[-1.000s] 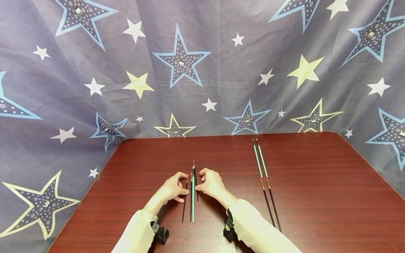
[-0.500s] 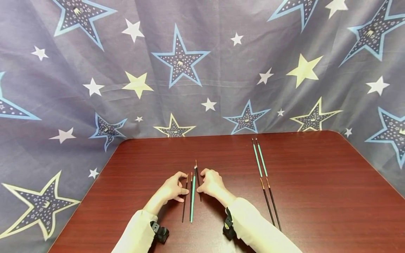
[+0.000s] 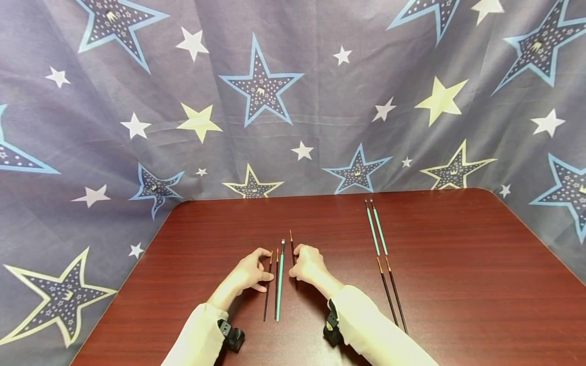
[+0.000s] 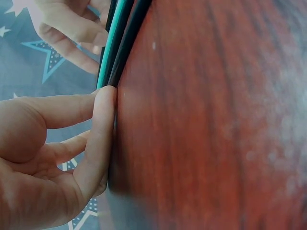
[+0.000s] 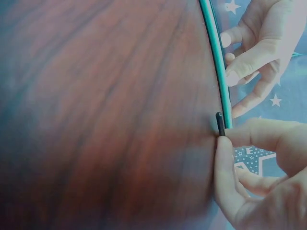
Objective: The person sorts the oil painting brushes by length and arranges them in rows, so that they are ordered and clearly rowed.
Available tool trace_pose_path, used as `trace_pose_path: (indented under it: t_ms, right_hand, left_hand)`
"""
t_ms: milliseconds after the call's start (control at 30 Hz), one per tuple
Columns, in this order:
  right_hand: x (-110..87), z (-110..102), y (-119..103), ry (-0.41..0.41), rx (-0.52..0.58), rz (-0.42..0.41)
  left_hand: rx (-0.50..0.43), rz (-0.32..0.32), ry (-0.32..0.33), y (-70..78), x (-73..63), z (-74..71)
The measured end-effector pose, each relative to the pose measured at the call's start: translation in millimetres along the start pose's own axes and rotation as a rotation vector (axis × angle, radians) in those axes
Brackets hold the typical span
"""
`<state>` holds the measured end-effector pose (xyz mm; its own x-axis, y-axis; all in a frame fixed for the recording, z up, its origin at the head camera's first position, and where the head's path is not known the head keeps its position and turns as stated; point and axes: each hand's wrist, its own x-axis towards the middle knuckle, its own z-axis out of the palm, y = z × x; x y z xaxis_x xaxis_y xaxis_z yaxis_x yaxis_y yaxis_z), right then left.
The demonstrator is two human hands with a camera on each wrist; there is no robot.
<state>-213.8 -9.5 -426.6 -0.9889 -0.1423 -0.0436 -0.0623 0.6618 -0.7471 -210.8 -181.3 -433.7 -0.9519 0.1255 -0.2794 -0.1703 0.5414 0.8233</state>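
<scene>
In the head view several paintbrushes lie between the two hands on the table. My left hand pinches the leftmost dark paintbrush at its handle; in the left wrist view its fingertips meet where that handle ends from sight. Beside it lie a second dark paintbrush and a teal-handled paintbrush, touching or nearly so at their lower ends. My right hand grips another dark paintbrush, apart from the teal one. Its handle end pokes out between finger and thumb in the right wrist view.
On the right of the reddish-brown table, two teal-handled paintbrushes lie above two dark-handled paintbrushes, in pairs. A star-patterned grey cloth hangs behind the table's far edge.
My right hand has moved slightly right with its dark paintbrush, which is now separated from the teal one. The teal paintbrush's head has swung a little right. My left hand stays put.
</scene>
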Motion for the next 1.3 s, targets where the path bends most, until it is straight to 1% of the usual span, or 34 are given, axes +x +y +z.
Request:
trace_pose_path:
  t_ms: [100,233,400,633,900,1033,1200,1300]
  right_hand:
    - [0.2,1,0,-0.003,-0.001,0.02]
    - [-1.0,0,1,-0.002,0.01,0.024]
    - [-4.3,-3,1,-0.015,0.055,0.034]
    - [-9.9,-7,3,-0.056,0.209,0.057]
    - [-20.4,-21,6,-0.086,0.347,0.029]
    - [-23.0,-26,11,-0.089,0.368,0.023]
    - [-26.4,-31,17,-0.09,0.356,0.019]
    - [-29.3,-35,20,-0.092,0.375,0.014]
  left_hand:
    - [-0.003,-0.001,0.001,-0.1,-0.2,0.3]
    - [-0.002,-0.008,0.003,0.3,-0.9,0.2]
    - [-0.009,-0.009,0.002,1.8,-1.7,0.3]
    - [-0.011,-0.012,0.004,1.8,-1.7,0.4]
    - [-0.02,-0.009,0.002,1.8,-1.1,0.6]
    - [-0.024,-0.007,0.002,1.6,-1.3,0.5]
    - [-0.017,-0.01,-0.005,1.5,-1.2,-0.1]
    - [-0.015,-0.014,-0.006,1.5,-1.0,-0.5]
